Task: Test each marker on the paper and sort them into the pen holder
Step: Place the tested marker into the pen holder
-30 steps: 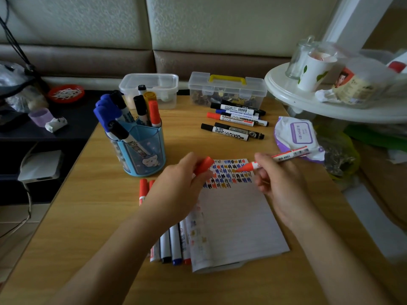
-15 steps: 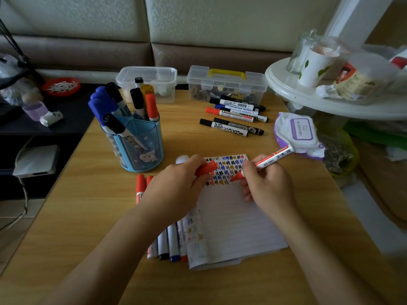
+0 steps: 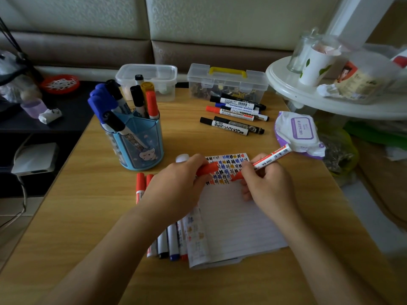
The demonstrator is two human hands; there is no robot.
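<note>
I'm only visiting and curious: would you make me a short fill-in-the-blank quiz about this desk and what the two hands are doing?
The right hand holds a marker whose tip meets the ___.
The left hand pinches that marker's red ___.
The pen holder is coloured ___.
The clear box behind the loose markers has a ___ handle.
Missing words: paper; cap; blue; yellow.
</note>
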